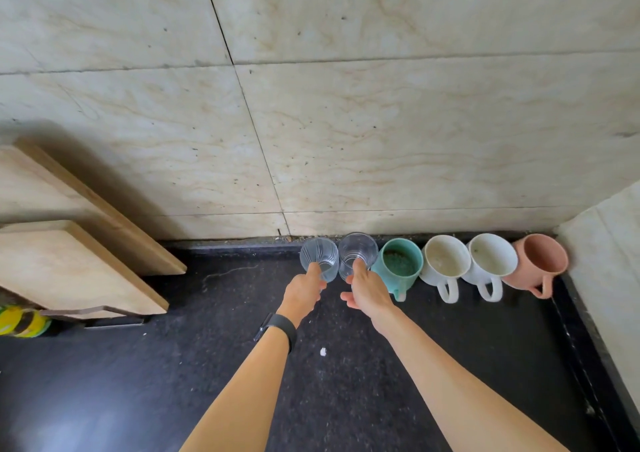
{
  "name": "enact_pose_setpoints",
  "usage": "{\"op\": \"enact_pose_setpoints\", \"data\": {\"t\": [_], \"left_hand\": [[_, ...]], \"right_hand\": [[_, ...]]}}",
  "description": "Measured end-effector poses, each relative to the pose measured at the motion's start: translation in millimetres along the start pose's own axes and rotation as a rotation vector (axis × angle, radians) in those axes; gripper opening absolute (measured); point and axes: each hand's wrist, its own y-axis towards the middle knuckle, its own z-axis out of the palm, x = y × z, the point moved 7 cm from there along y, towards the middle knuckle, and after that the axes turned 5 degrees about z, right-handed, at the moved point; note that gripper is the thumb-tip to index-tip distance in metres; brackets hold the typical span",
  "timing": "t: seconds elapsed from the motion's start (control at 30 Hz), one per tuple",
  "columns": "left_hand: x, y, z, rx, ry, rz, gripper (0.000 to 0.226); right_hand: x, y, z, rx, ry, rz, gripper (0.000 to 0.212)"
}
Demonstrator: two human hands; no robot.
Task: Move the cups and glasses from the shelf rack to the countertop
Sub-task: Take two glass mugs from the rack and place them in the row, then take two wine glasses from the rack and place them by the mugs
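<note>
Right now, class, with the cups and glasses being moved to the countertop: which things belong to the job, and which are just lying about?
Job: ribbed glass, plain glass, teal mug, two white mugs, pink mug, countertop.

Lying about: wooden boards, yellow-green object, white crumb.

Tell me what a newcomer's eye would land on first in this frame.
First, the two bare hands at centre: the left hand and the right hand each grip a clear glass, the ribbed glass and the plain glass, side by side at the back of the black countertop. Next, the row of mugs to their right along the wall: teal mug, two white mugs, and a pink mug in the corner.
</note>
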Motion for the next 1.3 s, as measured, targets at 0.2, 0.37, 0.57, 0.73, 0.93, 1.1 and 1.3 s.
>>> {"op": "enact_pose_setpoints", "data": {"t": [0.2,0.37,0.57,0.73,0.93,1.1,1.3], "left_hand": [[0,0,-1,-0.004,0.029,0.038,0.052],[-10,0,-4,0.048,0.104,0.080,0.052],[-7,-7,-5,0.036,0.105,0.099,0.059],[-7,-33,-19,-0.066,0.276,0.172,0.045],[-1,-87,-32,-0.142,0.468,0.268,0.053],[-14,-167,-43,-0.254,0.610,0.419,0.050],[-45,-262,-67,-0.411,0.818,0.594,0.051]], "right_hand": [[-3,0,2,0.008,0.031,-0.013,0.057],[1,3,1,0.003,-0.035,-0.044,0.064],[1,0,-10,-0.029,-0.119,-0.090,0.073],[-12,-21,-20,-0.038,-0.080,-0.153,0.051],[-21,-93,-42,-0.096,-0.316,-0.319,0.040],[-22,-167,-60,-0.138,-0.566,-0.530,0.037],[13,-252,-76,-0.297,-0.819,-0.883,0.032]]}}
